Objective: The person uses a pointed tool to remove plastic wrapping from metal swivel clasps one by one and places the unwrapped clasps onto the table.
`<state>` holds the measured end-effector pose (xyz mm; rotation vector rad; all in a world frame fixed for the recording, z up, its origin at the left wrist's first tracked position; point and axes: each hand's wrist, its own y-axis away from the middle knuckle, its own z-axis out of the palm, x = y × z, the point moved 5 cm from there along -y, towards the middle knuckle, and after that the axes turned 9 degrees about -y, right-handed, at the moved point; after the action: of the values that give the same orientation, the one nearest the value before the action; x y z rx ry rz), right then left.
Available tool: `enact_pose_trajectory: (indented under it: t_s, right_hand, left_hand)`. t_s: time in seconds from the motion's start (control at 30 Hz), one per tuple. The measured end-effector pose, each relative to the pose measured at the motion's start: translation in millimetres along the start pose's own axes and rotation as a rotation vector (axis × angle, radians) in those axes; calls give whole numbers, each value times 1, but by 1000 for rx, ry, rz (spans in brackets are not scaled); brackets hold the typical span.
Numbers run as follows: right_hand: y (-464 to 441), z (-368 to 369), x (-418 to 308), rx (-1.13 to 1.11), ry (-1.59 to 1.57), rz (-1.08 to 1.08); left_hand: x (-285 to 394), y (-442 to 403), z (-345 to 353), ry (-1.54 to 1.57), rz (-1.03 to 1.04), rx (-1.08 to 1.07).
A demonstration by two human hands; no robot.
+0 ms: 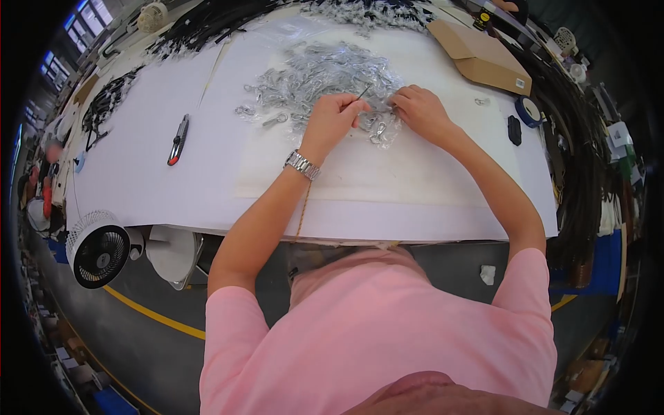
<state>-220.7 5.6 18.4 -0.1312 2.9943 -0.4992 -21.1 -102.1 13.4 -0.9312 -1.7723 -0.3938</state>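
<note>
1. A fan (pixel 102 254) is at the near left corner of the white table (pixel 152 180).
2. A utility knife (pixel 178 140) lies on the table, well apart from the hands.
3. The pile of clear-wrapped metal clips (pixel 311 72) spreads over the table's middle, just beyond the hands.
4. The left hand (pixel 333 123), below a wristwatch (pixel 302 165), has its thumb and fingers nearly closed on a thin dark strip (pixel 363 91).
5. A wrapped clip (pixel 378 131) lies between the hands, on the near side.
6. The right hand (pixel 422 112) has bent fingers close together at the pile's right edge; I cannot tell what they grip.
7. Farther right are a cardboard box (pixel 481 59), a black object (pixel 514 130) and blue tape (pixel 528 111).
</note>
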Motion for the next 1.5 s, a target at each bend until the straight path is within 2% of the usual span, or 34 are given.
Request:
enact_pose_trajectory:
  t_s: [0.03,0.13,0.23,0.3,0.33,0.5,0.6,0.7,0.8,0.9,1.0,1.1,1.2,1.3,1.37,1.5]
  right_hand:
    - [-2,-2,2,-80,35,17]
    - [10,-19,8,84,-112,152]
    - [28,-11,26,202,-861,453]
    - [31,-19,-1,84,-1091,490]
    - [32,-23,-18,27,-1208,506]
    - [27,-21,-58,-85,-1342,461]
    - [25,-10,-49,0,-1429,558]
    - [25,9,-34,140,-1695,644]
    - [24,28,-28,244,-1800,664]
    - [20,38,-29,264,-1765,610]
    - [29,33,-22,279,-1668,592]
    - [25,28,-16,287,-1666,602]
    - [34,30,-15,338,-1684,639]
    - [34,27,-9,419,-1585,647]
    - [37,24,-5,451,-1508,673]
    - [35,12,-10,474,-1287,542]
  left_hand:
    - [-2,-2,-1,-16,10,10]
    - [-2,-2,-3,-44,26,28]
    - [-3,-4,-3,-35,95,85]
    - [5,-2,-1,-15,229,170]
    - [6,-2,1,-4,205,118]
    - [7,3,4,141,34,-198]
    - [12,2,-3,-46,153,-57]
    - [11,2,-3,-69,210,82]
    - [10,2,-2,-219,249,171]
    - [3,-1,-2,-271,208,119]
    - [0,-1,5,-92,141,4]
    - [-3,-2,15,55,-38,-128]
    - [3,-5,22,-23,89,-63]
    - [9,-4,28,-62,58,-90]
    - [10,-1,33,49,-2,-148]
    - [2,4,43,273,-114,-216]
